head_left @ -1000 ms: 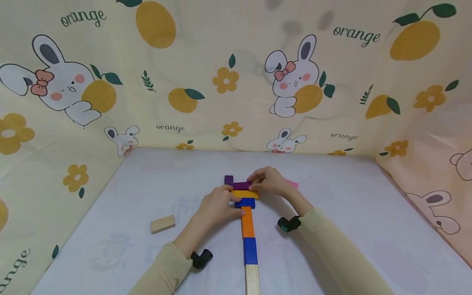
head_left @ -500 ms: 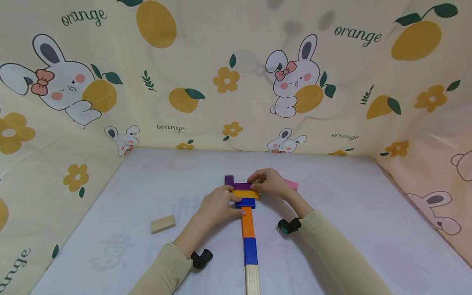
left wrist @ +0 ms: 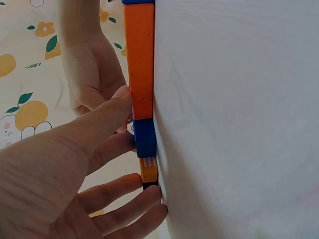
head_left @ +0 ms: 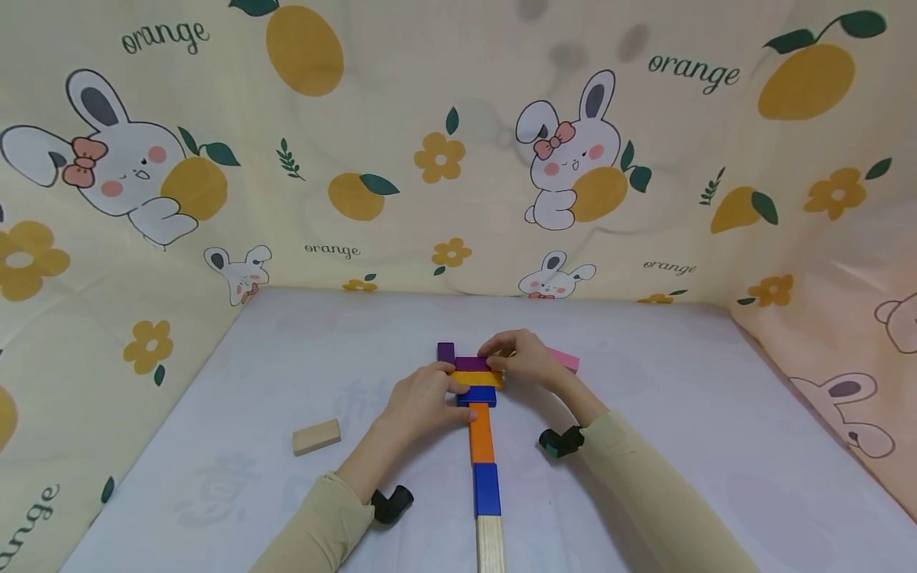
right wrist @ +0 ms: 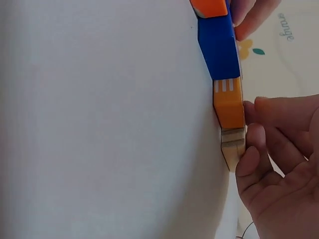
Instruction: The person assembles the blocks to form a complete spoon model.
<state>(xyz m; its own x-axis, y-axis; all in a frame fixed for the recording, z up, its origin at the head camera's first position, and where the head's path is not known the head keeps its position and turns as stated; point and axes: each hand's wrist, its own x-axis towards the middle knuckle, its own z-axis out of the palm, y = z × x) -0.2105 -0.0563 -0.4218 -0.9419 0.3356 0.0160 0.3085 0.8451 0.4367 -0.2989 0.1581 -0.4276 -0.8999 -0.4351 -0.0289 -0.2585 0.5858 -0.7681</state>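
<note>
Coloured blocks run in a line away from me. In the head view, the left hand (head_left: pixel 423 402) lies at the row's left side. Its thumb touches the orange block (left wrist: pixel 140 59), and the forefinger touches the short blue block (left wrist: pixel 145 138). The other fingers reach along the yellow block (head_left: pixel 476 379) and a purple block (head_left: pixel 446 352). The right hand (head_left: pixel 523 358) is at the far right end, beside another purple block (head_left: pixel 471 364). In the right wrist view its bent fingers and thumb hold a plain wooden block (right wrist: pixel 233 142), which the hand hides from the head view.
A loose wooden block (head_left: pixel 316 437) lies left of the row. A pink block (head_left: pixel 564 360) shows partly behind the right wrist. Nearer me, the row continues with a blue block (head_left: pixel 487 489) and a wooden block (head_left: pixel 491 545). A printed cloth (head_left: pixel 458 215) stands behind the white table (head_left: pixel 645 477).
The right fingertips and the purple block beside them shift very slightly. The left hand stays in place, and the row keeps its layout.
</note>
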